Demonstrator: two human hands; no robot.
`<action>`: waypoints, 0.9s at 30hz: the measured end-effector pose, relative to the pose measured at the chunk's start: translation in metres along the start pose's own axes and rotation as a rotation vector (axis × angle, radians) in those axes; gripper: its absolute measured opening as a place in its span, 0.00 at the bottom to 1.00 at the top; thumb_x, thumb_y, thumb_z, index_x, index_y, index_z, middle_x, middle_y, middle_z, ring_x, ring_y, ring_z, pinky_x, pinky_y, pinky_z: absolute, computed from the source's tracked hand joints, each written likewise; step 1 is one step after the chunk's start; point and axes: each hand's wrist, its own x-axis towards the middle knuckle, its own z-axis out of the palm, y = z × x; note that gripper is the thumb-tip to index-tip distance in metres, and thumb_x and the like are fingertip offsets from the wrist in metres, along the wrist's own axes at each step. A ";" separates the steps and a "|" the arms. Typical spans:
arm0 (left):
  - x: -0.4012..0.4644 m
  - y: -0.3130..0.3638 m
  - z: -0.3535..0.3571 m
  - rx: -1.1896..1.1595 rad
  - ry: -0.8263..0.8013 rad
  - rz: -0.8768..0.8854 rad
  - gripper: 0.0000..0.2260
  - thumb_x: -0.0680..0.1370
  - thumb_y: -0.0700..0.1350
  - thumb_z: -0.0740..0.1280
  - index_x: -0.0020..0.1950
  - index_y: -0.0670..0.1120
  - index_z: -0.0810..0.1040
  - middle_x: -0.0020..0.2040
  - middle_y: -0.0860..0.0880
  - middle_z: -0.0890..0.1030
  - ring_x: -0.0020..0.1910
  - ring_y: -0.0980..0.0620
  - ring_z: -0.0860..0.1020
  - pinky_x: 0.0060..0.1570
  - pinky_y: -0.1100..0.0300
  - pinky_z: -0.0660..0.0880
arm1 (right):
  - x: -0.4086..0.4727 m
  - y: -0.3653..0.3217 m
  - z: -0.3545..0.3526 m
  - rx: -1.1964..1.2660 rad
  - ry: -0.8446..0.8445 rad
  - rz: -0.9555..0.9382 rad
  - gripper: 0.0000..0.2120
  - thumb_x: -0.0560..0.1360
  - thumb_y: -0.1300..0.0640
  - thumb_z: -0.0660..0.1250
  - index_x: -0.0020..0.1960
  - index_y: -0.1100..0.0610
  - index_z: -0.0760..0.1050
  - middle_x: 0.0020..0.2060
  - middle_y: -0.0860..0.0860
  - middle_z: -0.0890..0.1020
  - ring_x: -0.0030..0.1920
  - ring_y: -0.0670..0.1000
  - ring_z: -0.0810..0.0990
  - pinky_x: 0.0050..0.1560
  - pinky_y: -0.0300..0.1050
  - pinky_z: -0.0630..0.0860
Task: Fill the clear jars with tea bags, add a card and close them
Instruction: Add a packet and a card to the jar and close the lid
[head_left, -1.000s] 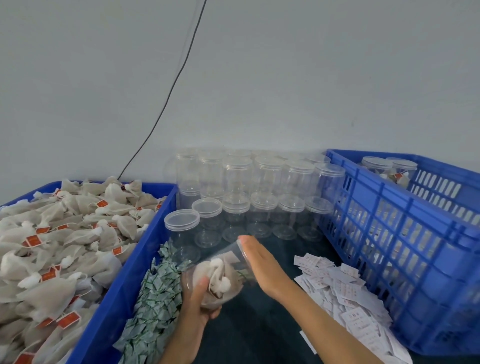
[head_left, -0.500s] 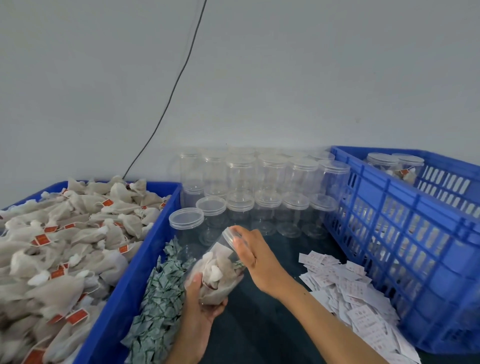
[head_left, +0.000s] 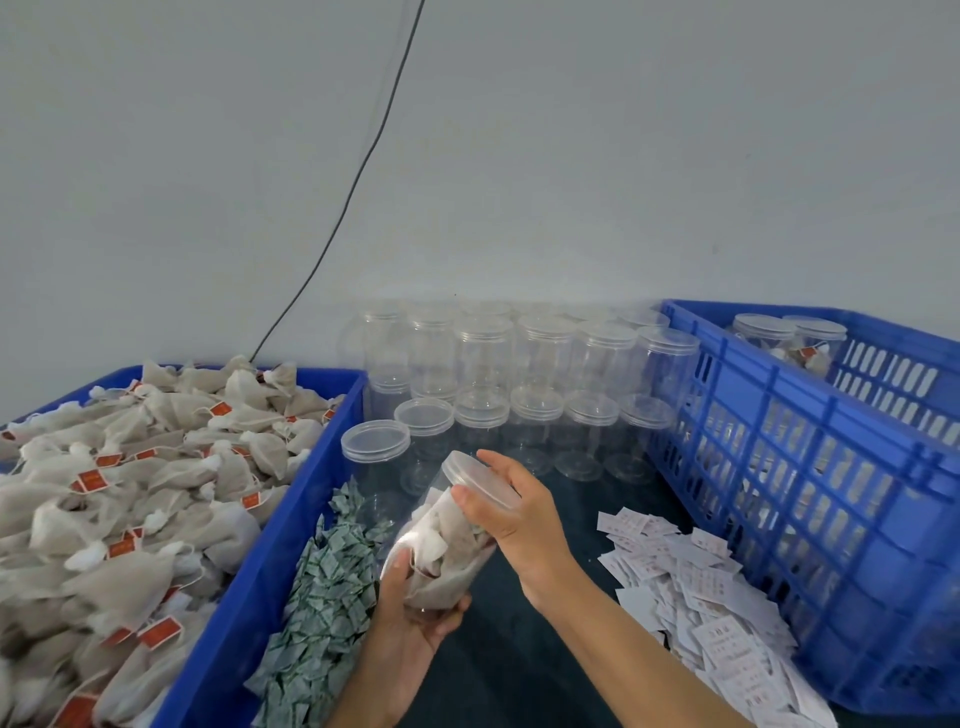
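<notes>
tilting in the left hand (head_left: 415, 618)'s grip, a bag-stuffed clear jar (head_left: 447, 540); right hand (head_left: 511, 512) pinches its lid (head_left: 480, 478).

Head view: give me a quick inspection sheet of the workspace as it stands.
Surface: dark tabletop.
Job's things: filled jar, tilted, lid on; tea bags in left crate; cards; empty jars; two filled jars in right crate.
Clutter: green sachets.
Grippers: left hand holds jar base; right hand grips lid.
Cables: black cable down wall.
Surroundings: grey wall.
</notes>
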 end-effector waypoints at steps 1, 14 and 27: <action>0.000 0.001 0.003 -0.008 0.016 -0.008 0.23 0.78 0.55 0.54 0.62 0.41 0.73 0.43 0.39 0.80 0.30 0.48 0.75 0.24 0.63 0.68 | 0.000 -0.002 0.001 0.031 0.008 0.018 0.38 0.52 0.39 0.76 0.61 0.46 0.75 0.55 0.46 0.80 0.52 0.43 0.80 0.42 0.31 0.75; 0.024 0.008 0.043 0.260 -0.013 0.130 0.25 0.76 0.60 0.65 0.69 0.50 0.69 0.61 0.45 0.80 0.58 0.46 0.80 0.58 0.48 0.76 | -0.003 -0.035 -0.015 0.329 0.138 0.155 0.39 0.59 0.62 0.82 0.66 0.57 0.69 0.56 0.57 0.81 0.57 0.57 0.80 0.62 0.58 0.76; 0.088 0.045 0.204 0.716 -0.312 0.478 0.31 0.63 0.56 0.74 0.63 0.51 0.68 0.57 0.51 0.79 0.53 0.55 0.80 0.50 0.64 0.78 | 0.023 -0.160 -0.143 0.166 0.319 -0.074 0.36 0.61 0.63 0.80 0.64 0.59 0.67 0.54 0.56 0.80 0.50 0.54 0.83 0.42 0.45 0.80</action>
